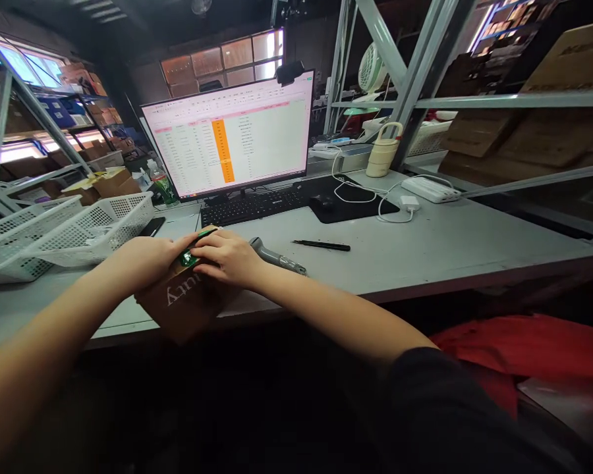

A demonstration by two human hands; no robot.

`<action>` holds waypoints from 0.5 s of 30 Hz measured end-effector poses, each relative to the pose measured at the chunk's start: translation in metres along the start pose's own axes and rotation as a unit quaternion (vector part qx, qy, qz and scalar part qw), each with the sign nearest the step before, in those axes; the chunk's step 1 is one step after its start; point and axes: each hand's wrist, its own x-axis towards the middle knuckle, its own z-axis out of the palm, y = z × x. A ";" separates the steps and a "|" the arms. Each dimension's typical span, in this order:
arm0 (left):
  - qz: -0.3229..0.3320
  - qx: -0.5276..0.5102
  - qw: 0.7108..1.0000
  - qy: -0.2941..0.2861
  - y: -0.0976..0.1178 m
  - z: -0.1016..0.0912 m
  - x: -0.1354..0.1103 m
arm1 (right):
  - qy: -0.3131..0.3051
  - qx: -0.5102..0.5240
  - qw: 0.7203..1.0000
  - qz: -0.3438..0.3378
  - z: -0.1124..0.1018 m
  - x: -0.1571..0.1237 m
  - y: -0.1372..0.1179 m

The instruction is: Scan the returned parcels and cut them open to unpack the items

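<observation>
Box (180, 308), brown cardboard with printed letters, at the front edge of the counter (425, 243), both hands over its top. Green shiny item (188, 258) on top of the box. Left hand (170, 249) comes in from the box's left side, fingers reaching the green item; right hand (231, 258) from the box's right, fingers bent over same item. Can't tell if either grips or just presses. Grey scanner (279, 257) just right of box, black pen (322, 245) farther right. Keyboard (254, 207) behind box, lit monitor (271, 141) farther behind. White baskets (99, 227) left of box.
</observation>
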 end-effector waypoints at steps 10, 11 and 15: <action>-0.007 -0.073 0.997 0.040 -0.030 0.024 0.014 | -0.010 -0.019 0.999 0.027 0.009 0.012 0.004; -0.003 -0.066 0.997 0.045 -0.031 0.024 0.014 | -0.005 -0.018 0.999 0.028 0.009 0.010 0.003; -0.021 -0.083 0.993 0.079 -0.041 0.016 0.015 | 0.018 -0.013 1.000 0.020 0.002 -0.004 -0.004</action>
